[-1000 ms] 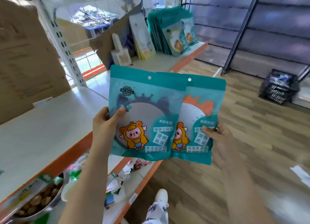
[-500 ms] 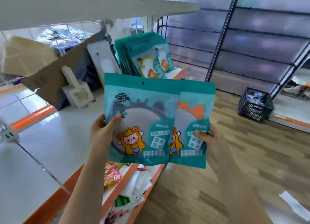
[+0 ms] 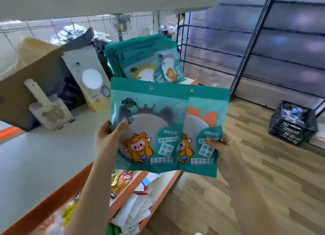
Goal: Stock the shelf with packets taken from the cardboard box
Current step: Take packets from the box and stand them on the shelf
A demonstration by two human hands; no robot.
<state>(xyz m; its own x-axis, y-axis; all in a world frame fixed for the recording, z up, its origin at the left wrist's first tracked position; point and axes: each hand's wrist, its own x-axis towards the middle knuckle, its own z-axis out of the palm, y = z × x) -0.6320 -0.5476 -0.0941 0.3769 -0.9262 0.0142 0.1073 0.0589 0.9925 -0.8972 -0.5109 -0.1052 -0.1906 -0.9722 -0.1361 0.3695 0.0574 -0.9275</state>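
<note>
Two teal packets with a cartoon figure are held upright side by side over the shelf's front edge. My left hand (image 3: 107,139) grips the left packet (image 3: 147,118) by its left side, thumb on the front. My right hand (image 3: 223,150) grips the right packet (image 3: 205,129), which is partly tucked behind the left one. Behind them a row of matching teal packets (image 3: 140,58) stands on the white shelf (image 3: 44,155). A cardboard box (image 3: 26,83) lies open at the shelf's back left.
A white packet with a round window (image 3: 88,76) and a small white scoop-shaped pack (image 3: 47,108) lean by the box. Another shelf board (image 3: 88,0) runs overhead. Lower shelves hold mixed goods (image 3: 133,199). A black crate (image 3: 292,123) sits on the wooden floor at right.
The view has moved along the shelf toward the stacked teal packets, which now look closer. Both hands keep the same hold on the two packets.
</note>
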